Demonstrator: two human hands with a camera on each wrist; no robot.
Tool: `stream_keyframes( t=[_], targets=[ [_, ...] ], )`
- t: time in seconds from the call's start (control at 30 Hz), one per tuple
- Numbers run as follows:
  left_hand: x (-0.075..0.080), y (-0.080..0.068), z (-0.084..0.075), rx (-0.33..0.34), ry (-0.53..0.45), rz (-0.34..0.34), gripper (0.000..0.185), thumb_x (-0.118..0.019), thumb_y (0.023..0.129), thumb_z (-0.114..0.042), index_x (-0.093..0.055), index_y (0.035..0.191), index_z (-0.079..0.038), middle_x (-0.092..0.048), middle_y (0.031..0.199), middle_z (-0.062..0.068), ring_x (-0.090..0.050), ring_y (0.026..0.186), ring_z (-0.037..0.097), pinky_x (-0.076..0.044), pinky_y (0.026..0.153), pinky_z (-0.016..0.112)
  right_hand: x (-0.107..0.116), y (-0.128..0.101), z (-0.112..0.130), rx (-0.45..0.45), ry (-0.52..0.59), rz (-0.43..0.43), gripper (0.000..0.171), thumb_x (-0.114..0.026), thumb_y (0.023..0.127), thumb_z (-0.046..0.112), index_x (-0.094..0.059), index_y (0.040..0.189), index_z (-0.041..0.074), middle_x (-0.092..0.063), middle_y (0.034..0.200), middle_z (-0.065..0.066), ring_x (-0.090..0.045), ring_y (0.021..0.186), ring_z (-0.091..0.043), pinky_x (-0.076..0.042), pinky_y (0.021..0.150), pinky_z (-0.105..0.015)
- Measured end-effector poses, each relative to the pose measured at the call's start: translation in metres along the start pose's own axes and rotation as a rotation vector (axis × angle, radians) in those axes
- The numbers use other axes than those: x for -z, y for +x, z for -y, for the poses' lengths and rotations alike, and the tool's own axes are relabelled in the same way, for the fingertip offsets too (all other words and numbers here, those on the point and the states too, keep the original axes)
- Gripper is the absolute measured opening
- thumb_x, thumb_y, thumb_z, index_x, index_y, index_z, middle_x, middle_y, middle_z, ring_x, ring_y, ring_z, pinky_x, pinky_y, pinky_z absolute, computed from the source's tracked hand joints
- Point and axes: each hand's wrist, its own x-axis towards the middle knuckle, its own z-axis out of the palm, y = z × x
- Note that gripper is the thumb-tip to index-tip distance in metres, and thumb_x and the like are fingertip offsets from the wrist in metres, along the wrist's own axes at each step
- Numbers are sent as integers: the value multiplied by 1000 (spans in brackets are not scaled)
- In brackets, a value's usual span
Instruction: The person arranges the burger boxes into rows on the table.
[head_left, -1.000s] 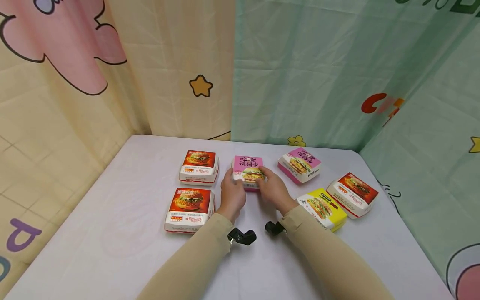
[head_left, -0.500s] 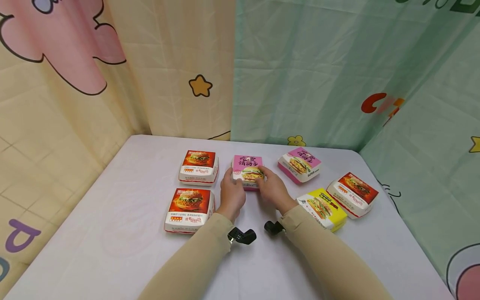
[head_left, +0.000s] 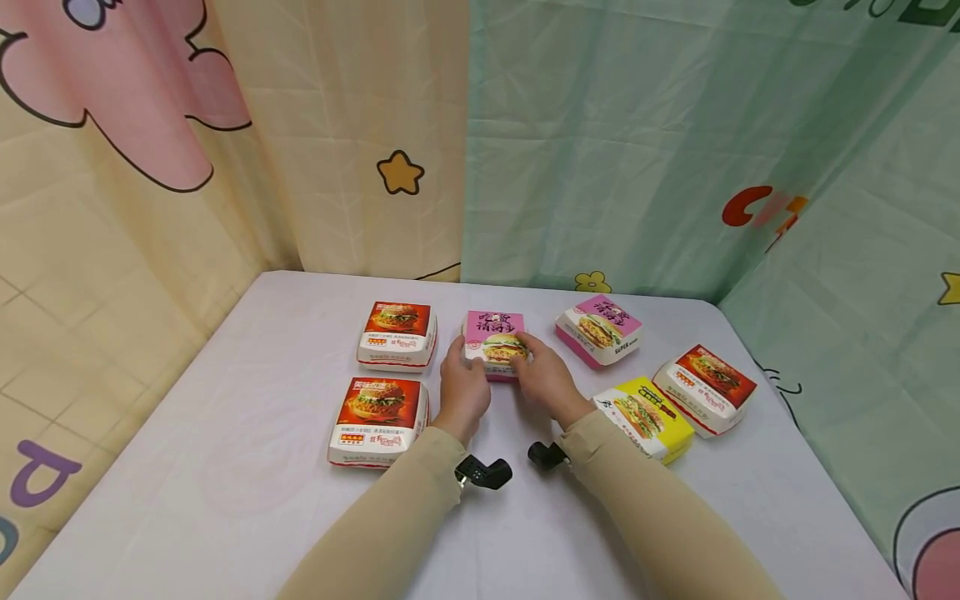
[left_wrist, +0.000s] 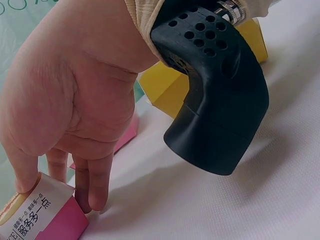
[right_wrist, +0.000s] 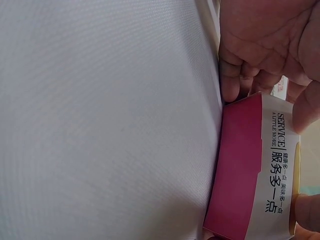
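Six burger boxes sit on the white table point(head_left: 225, 467), all lids down, so contents cannot be told. Both hands hold the middle pink box point(head_left: 495, 331), which rests on the table between them. Left hand point(head_left: 463, 392) has thumb on the lid edge, fingers curled down its left side; right hand point(head_left: 546, 379) pinches the near right corner, thumb on top, fingers at the side wall. The right wrist view shows the pink box point(right_wrist: 250, 170) flat on the cloth, fingertips point(right_wrist: 231, 90) pressed to its side; the left wrist view shows fingertips point(left_wrist: 95, 192) at the corner of that box point(left_wrist: 40, 215).

Judged progress: box gripped but not lifted or opened; nothing stacked yet.

Left of the grip: two red boxes, far point(head_left: 397, 333) and near point(head_left: 378, 419). Right of the grip: second pink box point(head_left: 598, 329), yellow box point(head_left: 645, 417), third red box point(head_left: 705, 387). Patterned curtains point(head_left: 600, 142) hang behind.
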Motion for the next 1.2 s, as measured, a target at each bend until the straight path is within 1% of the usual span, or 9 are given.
stream_keyframes(
  t=[0.23, 0.47, 0.6, 0.83, 1.03, 1.13, 1.2],
  targets=[
    [0, 1, 1, 1, 7, 3, 59, -44, 112, -22, -25, 168, -18, -21, 175, 11, -22, 162, 28, -24, 131, 52, 0, 0, 0, 1, 1, -4, 58, -53, 110, 31, -36, 165, 29, -37, 171, -7, -38, 156, -32, -32, 127, -57],
    [0, 1, 3, 7, 35, 2, 59, -44, 112, -23, -25, 168, -20, -23, 175, 9, -23, 162, 28, -24, 130, 53, 0, 0, -1, -8, -3, -4, 58, -53, 110, 32, -35, 165, 30, -38, 170, -8, -44, 148, -31, -36, 124, -58],
    [0, 1, 3, 2, 34, -1, 59, -45, 112, -23, -25, 168, -19, -23, 175, 9, -23, 162, 28, -25, 130, 54, -1, 1, -1, -5, -2, -7, 58, -53, 110, 31, -35, 165, 29, -38, 170, -8, -46, 145, -30, -37, 123, -57],
    [-1, 0, 3, -21, 18, -17, 58, -45, 112, -19, -27, 167, -17, -25, 173, 14, -24, 161, 31, -24, 130, 53, -1, -1, -1, 36, -5, -26, 58, -52, 109, 28, -37, 165, 24, -39, 169, -12, -42, 151, -33, -33, 125, -57],
    [0, 0, 3, -16, 26, -10, 58, -44, 112, -21, -26, 168, -17, -24, 175, 12, -23, 162, 30, -24, 130, 54, -1, -2, 1, 17, 1, -16, 58, -52, 109, 30, -36, 165, 26, -39, 169, -10, -47, 141, -31, -36, 123, -56],
    [0, 0, 3, -15, 23, -4, 59, -44, 112, -21, -26, 168, -18, -24, 175, 12, -24, 162, 30, -25, 130, 54, -1, -3, 1, 17, 4, -20, 58, -52, 109, 29, -37, 165, 25, -39, 169, -10, -47, 140, -30, -37, 122, -55],
    [0, 0, 3, -12, 19, -2, 59, -45, 112, -22, -26, 168, -18, -24, 174, 11, -24, 162, 30, -26, 130, 54, -1, -4, 2, 11, 11, -24, 58, -53, 109, 29, -37, 165, 25, -39, 169, -10, -47, 138, -30, -41, 119, -53]
  ],
)
